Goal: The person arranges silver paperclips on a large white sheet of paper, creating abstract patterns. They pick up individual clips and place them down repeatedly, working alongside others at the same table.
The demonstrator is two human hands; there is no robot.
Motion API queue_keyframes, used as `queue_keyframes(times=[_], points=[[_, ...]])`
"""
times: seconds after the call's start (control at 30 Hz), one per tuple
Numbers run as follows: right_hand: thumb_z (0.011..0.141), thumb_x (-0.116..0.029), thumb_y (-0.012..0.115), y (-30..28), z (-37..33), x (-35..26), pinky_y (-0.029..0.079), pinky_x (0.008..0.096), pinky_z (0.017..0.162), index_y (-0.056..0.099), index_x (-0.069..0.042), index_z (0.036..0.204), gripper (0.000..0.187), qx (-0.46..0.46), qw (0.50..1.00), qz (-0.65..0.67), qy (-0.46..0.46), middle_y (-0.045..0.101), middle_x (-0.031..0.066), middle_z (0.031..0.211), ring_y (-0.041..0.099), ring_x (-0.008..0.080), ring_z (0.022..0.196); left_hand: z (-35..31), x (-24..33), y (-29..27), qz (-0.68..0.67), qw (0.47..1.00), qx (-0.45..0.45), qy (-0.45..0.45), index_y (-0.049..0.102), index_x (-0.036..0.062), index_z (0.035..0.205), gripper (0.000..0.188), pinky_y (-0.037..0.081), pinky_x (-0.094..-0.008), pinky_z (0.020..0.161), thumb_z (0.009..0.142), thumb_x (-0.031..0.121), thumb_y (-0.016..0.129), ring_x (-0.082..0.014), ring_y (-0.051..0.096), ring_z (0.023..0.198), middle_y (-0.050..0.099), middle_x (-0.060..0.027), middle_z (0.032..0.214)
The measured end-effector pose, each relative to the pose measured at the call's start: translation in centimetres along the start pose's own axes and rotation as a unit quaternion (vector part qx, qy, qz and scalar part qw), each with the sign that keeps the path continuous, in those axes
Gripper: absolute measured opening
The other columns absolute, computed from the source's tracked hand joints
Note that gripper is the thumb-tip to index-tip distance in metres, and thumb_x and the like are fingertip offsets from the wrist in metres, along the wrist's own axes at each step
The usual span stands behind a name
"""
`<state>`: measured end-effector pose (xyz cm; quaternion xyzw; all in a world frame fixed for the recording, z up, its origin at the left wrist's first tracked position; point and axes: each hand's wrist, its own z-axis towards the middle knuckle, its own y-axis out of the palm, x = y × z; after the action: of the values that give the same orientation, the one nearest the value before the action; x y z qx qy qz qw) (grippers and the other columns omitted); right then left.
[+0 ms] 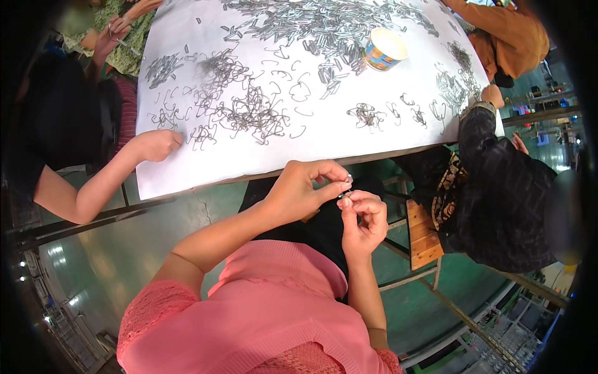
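Observation:
Just off the table's near edge, my left hand (302,190) and my right hand (365,225) meet over my lap. Both are closed in a pinch, fingertips almost touching. Between them is a small shiny metal piece (349,179); its exact shape is too small to tell, and the fingertips partly cover it. Ahead of my hands, a tangled heap of dark bent wire hooks (249,117) lies on the white-covered table (324,140). Farther back spreads a large pile of short silver metal pieces (293,23).
A paper tub (378,57) with a coloured side stands by the silver pile. Smaller hook clusters (366,116) lie right of centre. Co-workers sit around the table; one's fist (159,144) rests at the left, another's hand (492,96) at the right. A wooden stool (423,234) is to my right.

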<state>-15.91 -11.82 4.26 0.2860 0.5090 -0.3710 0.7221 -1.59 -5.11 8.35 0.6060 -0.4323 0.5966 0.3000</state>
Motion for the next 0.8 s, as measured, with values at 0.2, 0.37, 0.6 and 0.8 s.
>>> queue_keyframes(times=[0.2, 0.37, 0.6, 0.8], points=[[0.081, 0.012, 0.065, 1.0, 0.0, 0.0, 0.055, 0.0246, 0.069, 0.052, 0.0, 0.083, 0.018, -0.017, 1.0, -0.011, -0.013, 0.063, 0.013, 0.093, 0.062, 0.0126, 0.079, -1.3, -0.5, -0.3, 0.012, 0.998, 0.051, 0.03, 0.07, 0.0001, 0.093, 0.013, 0.05, -0.0268, 0.077, 0.084, 0.01, 0.069, -0.0102, 0.062, 0.073, 0.071, -0.006, 0.084], [0.081, 0.011, 0.066, 1.7, 0.1, 0.3, 0.054, 0.0233, 0.068, 0.052, 0.0, 0.083, 0.018, -0.022, 0.999, -0.032, -0.016, 0.064, 0.0119, 0.092, 0.062, 0.0113, 0.079, -1.8, -0.5, -0.4, -0.015, 0.998, 0.066, 0.009, 0.07, 0.001, 0.092, 0.012, 0.05, -0.0296, 0.082, 0.084, 0.009, 0.068, -0.0135, 0.064, 0.082, 0.071, -0.007, 0.088], [0.081, 0.008, 0.067, 1.7, -0.2, 1.3, 0.052, 0.023, 0.064, 0.054, -0.001, 0.089, 0.017, -0.06, 0.996, -0.066, -0.001, 0.063, 0.0115, 0.093, 0.061, 0.0113, 0.076, -1.9, -1.7, -0.9, 0.032, 0.988, 0.087, 0.121, 0.07, 0.0033, 0.09, 0.01, 0.048, -0.0326, 0.085, 0.081, 0.005, 0.069, -0.0217, 0.061, 0.099, 0.069, -0.0094, 0.1], [0.09, -0.003, 0.058, 0.7, 2.5, 2.2, 0.05, 0.024, 0.063, 0.055, -0.001, 0.099, 0.009, -0.068, 0.994, -0.071, 0.051, 0.06, 0.0107, 0.095, 0.062, 0.0146, 0.076, -2.4, -3.0, -1.6, 0.025, 0.983, 0.097, 0.155, 0.07, 0.0048, 0.091, 0.011, 0.048, -0.0324, 0.083, 0.08, 0.004, 0.07, -0.0206, 0.061, 0.094, 0.068, -0.0075, 0.098]])
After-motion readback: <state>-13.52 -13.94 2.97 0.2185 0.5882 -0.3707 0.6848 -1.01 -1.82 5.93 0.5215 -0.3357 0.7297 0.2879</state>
